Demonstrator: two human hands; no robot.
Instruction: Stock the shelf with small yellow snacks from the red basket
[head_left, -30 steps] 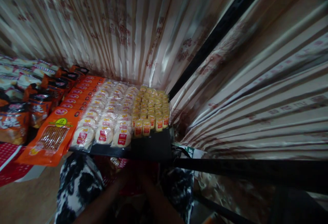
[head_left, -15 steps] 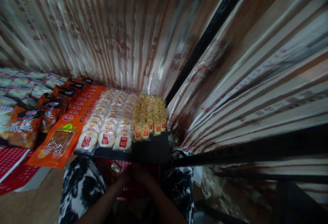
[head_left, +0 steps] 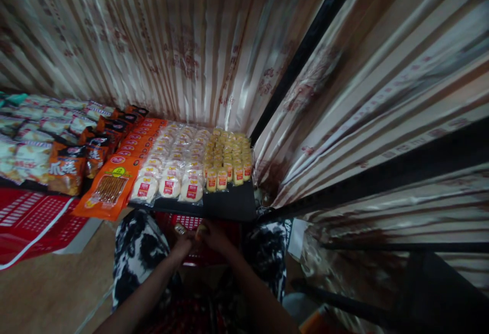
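My left hand (head_left: pixel 185 245) is closed round a small wrapped snack (head_left: pixel 179 229), whose shiny end sticks out above the fingers. Close beside it, my right hand (head_left: pixel 215 239) grips a small yellowish snack packet (head_left: pixel 202 228), dim and partly hidden by the fingers. Both hands are over a red plastic basket (head_left: pixel 196 261) between my knees, just below the front edge of a black shelf (head_left: pixel 231 204). On that shelf, rows of small yellow wrapped cakes (head_left: pixel 222 178) stand at the right end. Round white packaged cakes (head_left: pixel 170 186) lie in rows to their left.
Farther left come orange snack-stick bags (head_left: pixel 110 190), dark-orange bags (head_left: pixel 66 168) and white bags (head_left: pixel 32 158). A red basket (head_left: pixel 34 222) with a white handle stands below them. Striped curtain (head_left: pixel 183 44) and a black post (head_left: pixel 305 59) bound the shelf.
The view has shifted, so the shelf appears higher and slightly farther right. My hands are a little farther apart, and the yellowish packet now shows in my right hand.
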